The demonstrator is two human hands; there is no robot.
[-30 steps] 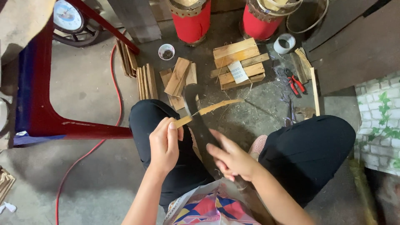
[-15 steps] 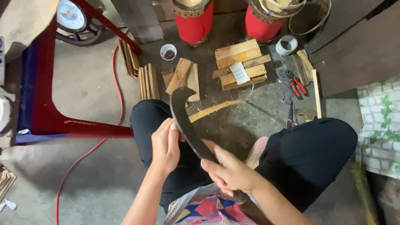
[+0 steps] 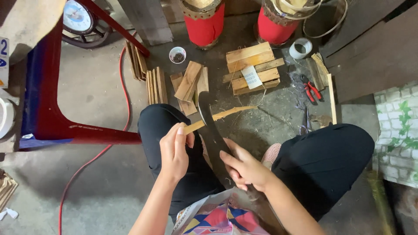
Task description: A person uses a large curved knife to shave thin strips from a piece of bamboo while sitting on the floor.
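The person sits low over a grey concrete floor [image 3: 100, 87], knees spread in black trousers. The left hand [image 3: 174, 152] is closed around the near end of a thin bamboo strip [image 3: 226, 114], thumb on top, so the strip runs out to the far right over the left knee and ends in a ragged, curling tip. The right hand [image 3: 246, 167] is clamped on the handle of a long dark curved knife [image 3: 211, 130], whose blade reaches away from the body and crosses the strip just beyond the left hand; blade and strip meet there, though which lies on top is hard to tell. The two hands are near each other but not touching. On the floor beyond the knees lies a loose heap of short wooden slats [image 3: 189, 85], with more slats [image 3: 156, 85] standing on edge to its left. To the right is a neater stack of wood blocks [image 3: 252, 65] with a white paper tag on top. A small white cup [image 3: 177, 55] sits at the far side, a roll of tape [image 3: 300, 48] further right, and red-handled pliers [image 3: 311, 90] near the right knee. A red hose [image 3: 124, 87] snakes along the left past a red and blue metal frame [image 3: 41, 113].
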